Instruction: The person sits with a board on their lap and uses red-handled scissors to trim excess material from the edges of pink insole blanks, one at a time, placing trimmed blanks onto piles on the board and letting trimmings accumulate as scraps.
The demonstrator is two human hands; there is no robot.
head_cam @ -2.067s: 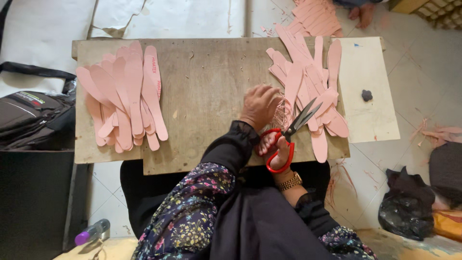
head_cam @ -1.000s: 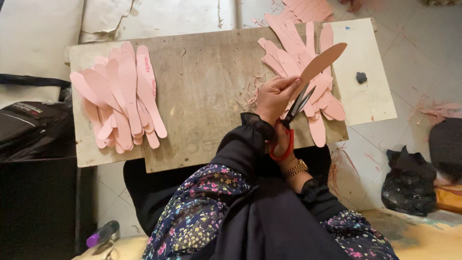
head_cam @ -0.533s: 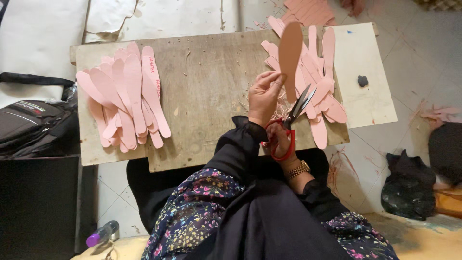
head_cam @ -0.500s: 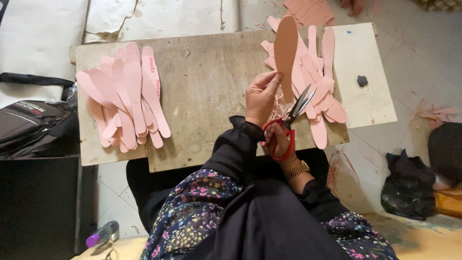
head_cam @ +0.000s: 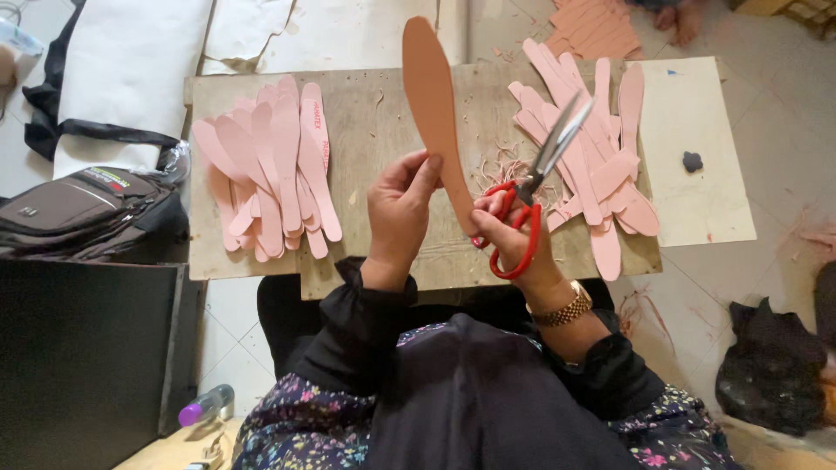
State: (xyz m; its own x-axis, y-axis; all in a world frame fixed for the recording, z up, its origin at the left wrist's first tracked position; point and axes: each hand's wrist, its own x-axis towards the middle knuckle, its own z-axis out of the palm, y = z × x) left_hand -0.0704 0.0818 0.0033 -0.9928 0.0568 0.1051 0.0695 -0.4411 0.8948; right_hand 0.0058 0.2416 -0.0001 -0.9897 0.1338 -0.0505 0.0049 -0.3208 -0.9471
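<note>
Left hand (head_cam: 399, 209): raised over the near part of the table; its grip is closed on the lower part of a long brown insole-shaped piece (head_cam: 433, 109), thumb on the near face and fingers behind.
Brown piece: held nearly upright, tilted slightly, with its rounded top reaching past the far edge of the table in view; its lower end lies between the two hands.
Right hand (head_cam: 514, 239): wrapped through the red handles of the scissors (head_cam: 533, 187); the grip is clamped on those handles. A gold-coloured wristwatch (head_cam: 562, 309) is worn on this wrist.
Scissors: blades are seen slightly parted, pointing up and away to the right, just beside the lower edge of the brown piece.
Table (head_cam: 383, 139): a worn wooden board, with thin trimmings (head_cam: 496, 170) scattered near the scissors.
Left stack (head_cam: 270, 174): pink cut pieces fanned out on the left part of the table.
Right stack (head_cam: 596, 157): more pink pieces piled on the right, behind the scissor blades.
Beside the table: a black backpack (head_cam: 83, 209) on the left, a small dark lump (head_cam: 692, 161) on a pale board (head_cam: 697, 174) at the right.
</note>
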